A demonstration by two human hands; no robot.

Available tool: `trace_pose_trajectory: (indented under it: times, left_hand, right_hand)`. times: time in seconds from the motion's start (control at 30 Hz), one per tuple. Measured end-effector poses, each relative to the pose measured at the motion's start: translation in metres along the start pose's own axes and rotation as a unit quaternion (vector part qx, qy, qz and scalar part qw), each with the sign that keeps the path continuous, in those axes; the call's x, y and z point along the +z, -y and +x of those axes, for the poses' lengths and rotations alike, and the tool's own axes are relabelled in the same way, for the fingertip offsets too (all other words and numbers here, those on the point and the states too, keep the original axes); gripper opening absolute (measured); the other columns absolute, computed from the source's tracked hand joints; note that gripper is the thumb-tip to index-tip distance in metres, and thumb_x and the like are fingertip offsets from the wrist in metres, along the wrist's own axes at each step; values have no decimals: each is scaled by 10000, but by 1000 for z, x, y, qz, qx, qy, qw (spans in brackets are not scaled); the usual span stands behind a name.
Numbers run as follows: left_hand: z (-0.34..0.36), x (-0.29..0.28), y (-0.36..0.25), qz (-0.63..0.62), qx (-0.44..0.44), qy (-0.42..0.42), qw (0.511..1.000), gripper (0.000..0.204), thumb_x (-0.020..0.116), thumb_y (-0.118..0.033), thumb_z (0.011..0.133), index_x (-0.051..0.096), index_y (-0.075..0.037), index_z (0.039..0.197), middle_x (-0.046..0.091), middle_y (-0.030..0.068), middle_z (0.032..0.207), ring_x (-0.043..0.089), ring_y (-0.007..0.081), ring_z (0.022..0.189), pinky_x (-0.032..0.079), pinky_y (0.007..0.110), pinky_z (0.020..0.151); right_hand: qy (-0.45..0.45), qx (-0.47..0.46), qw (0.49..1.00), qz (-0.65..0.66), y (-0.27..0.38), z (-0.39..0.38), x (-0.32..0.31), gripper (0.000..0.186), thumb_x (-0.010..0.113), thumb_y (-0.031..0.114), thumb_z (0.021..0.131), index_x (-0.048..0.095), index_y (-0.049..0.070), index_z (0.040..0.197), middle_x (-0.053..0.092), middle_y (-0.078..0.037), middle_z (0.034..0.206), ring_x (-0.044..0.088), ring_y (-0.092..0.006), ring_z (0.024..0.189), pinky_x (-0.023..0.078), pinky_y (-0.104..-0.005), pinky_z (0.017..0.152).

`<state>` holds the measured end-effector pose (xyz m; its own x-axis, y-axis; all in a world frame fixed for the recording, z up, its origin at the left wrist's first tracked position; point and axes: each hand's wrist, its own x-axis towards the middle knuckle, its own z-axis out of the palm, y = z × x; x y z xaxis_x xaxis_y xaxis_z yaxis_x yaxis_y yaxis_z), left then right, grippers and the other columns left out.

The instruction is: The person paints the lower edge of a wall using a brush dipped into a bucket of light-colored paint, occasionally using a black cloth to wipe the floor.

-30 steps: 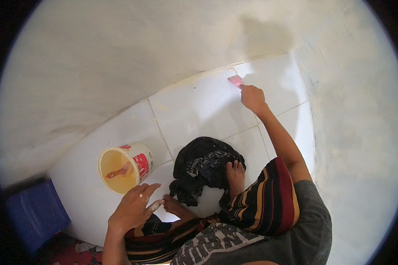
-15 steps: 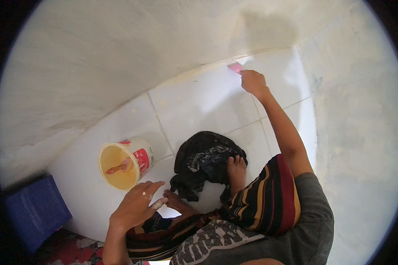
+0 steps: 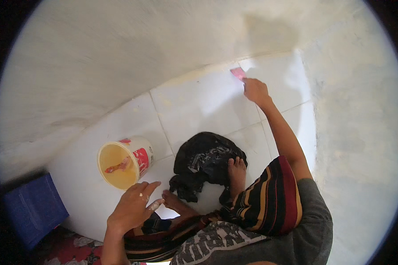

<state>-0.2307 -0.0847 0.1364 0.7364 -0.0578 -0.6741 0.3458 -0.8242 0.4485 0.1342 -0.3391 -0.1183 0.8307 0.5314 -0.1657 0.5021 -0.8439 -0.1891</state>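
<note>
My right hand (image 3: 255, 91) reaches far forward and holds a small pink scraper (image 3: 238, 73) against the white floor tiles (image 3: 203, 106), close to where they meet the pale wall (image 3: 119, 57). My left hand (image 3: 132, 207) hovers low near my knee with fingers spread and pale paste on a fingertip; it holds nothing. A black cloth (image 3: 205, 161) lies crumpled on the tiles, with my bare foot (image 3: 236, 174) resting on its right edge. A yellow bucket with a red label (image 3: 126, 161) stands just beyond my left hand, something orange lying in its bottom.
A blue box (image 3: 33, 210) sits at the lower left by a red patterned mat (image 3: 70, 249). A rough grey wall (image 3: 358, 132) rises on the right. My striped wrap (image 3: 265, 203) covers my bent knees.
My right hand has slid the pink scraper farther forward toward the wall. The left hand has barely shifted.
</note>
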Motion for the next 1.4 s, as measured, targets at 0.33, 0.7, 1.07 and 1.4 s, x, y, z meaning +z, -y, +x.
trace_pose_trajectory:
  times: [0.33, 0.7, 1.07, 1.4]
  left_hand:
    - [-3, 5, 2, 16, -8, -8, 1000, 467, 611, -308, 890, 513, -48, 1264, 591, 198, 1126, 554, 358, 1062, 439, 432, 937]
    - [0, 7, -1, -10, -9, 9, 1000, 454, 589, -321, 898, 518, -40, 1248, 583, 205, 1111, 546, 358, 1078, 435, 439, 941]
    - [2, 2, -9, -10, 4, 14, 1000, 478, 600, -327, 891, 501, -56, 1273, 582, 211, 1127, 544, 365, 1081, 438, 440, 940]
    - [2, 4, -5, -3, 14, 10, 1000, 476, 612, -318, 888, 501, -63, 1273, 581, 209, 1149, 553, 359, 1079, 442, 439, 937]
  right_hand:
    - [9, -5, 1000, 12, -7, 15, -6, 190, 508, 150, 838, 622, 90, 979, 653, -185, 889, 626, -371, 877, 502, -485, 733]
    - [11, -15, 1000, 6, 19, -14, 11, 235, 518, 133, 824, 616, 62, 1026, 656, -193, 842, 636, -368, 828, 505, -494, 707]
    - [13, -21, 1000, -5, 16, 9, 12, 276, 518, 141, 828, 651, 118, 1069, 664, -183, 915, 641, -358, 845, 510, -491, 731]
    - [-3, -38, 999, -16, 16, 18, 11, 271, 505, 131, 812, 648, 123, 1042, 663, -182, 888, 644, -356, 831, 510, -494, 704]
